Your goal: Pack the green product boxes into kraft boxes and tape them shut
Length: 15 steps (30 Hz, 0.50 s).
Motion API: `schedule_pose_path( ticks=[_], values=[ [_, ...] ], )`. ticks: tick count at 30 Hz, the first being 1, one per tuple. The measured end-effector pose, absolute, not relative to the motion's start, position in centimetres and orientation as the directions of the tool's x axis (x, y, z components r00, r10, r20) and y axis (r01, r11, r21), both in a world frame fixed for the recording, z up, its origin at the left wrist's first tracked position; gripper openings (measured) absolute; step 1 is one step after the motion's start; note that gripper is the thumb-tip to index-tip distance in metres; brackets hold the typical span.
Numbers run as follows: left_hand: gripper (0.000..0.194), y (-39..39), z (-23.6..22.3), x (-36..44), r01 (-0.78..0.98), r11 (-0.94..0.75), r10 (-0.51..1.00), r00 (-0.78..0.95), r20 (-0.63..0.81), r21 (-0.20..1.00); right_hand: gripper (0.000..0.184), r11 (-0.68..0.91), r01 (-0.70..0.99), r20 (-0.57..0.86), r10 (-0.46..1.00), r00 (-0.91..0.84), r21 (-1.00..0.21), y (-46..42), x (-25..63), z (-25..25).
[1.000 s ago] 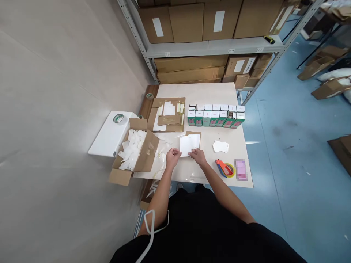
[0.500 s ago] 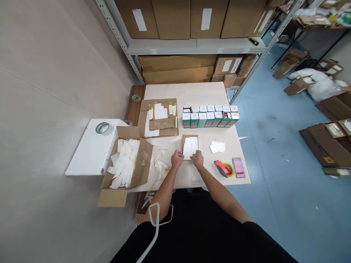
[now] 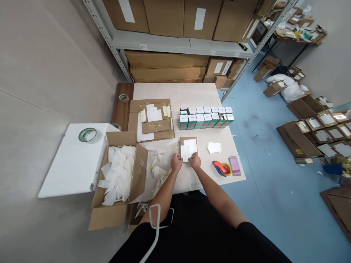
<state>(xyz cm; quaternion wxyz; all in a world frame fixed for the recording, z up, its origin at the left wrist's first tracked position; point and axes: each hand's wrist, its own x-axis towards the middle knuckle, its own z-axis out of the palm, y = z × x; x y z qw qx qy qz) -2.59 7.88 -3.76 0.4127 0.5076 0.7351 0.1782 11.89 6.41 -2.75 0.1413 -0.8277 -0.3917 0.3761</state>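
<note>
Flat on the table in front of me lies a small brown cardboard piece (image 3: 184, 140) with overlapping white labels (image 3: 189, 148) on it. My left hand (image 3: 177, 162) is closed in a pinch at its lower left corner, and my right hand (image 3: 195, 161) pinches at the lower right. The fingertips partly hide the edges there, so whether they grip label or cardboard is hard to see. Several loose white labels (image 3: 214, 147) lie to the right. Behind stand two rows of green and white boxes (image 3: 205, 118).
A red tape cutter (image 3: 221, 168) with coloured rings is at the front right, beside a blurred pink item (image 3: 234, 165). At left are stacked cardboard sheets (image 3: 156, 126) and an open carton (image 3: 141, 171) of white paper scraps. A shelf (image 3: 175, 42) stands behind the table.
The camera view has turned, showing more floor at right. Both hands stay at the near corners of the cardboard piece; the labels look almost the same.
</note>
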Motion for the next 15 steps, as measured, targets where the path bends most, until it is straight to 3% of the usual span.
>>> schedule_pose_path(
  ticks=[9,15],
  values=[
    [0.013,8.3,-3.5,-2.4,0.676,0.430,0.873,-0.142,-0.467,0.599,0.027,-0.668,0.595,-0.530,0.734,0.425,-0.448,6.7,11.9,-3.1],
    [0.027,9.7,-3.1,-3.6,0.818,0.347,0.862,-0.086,-0.499,0.458,0.024,-0.602,0.732,-0.526,0.755,0.392,-0.319,7.5,11.5,-3.0]
  ],
)
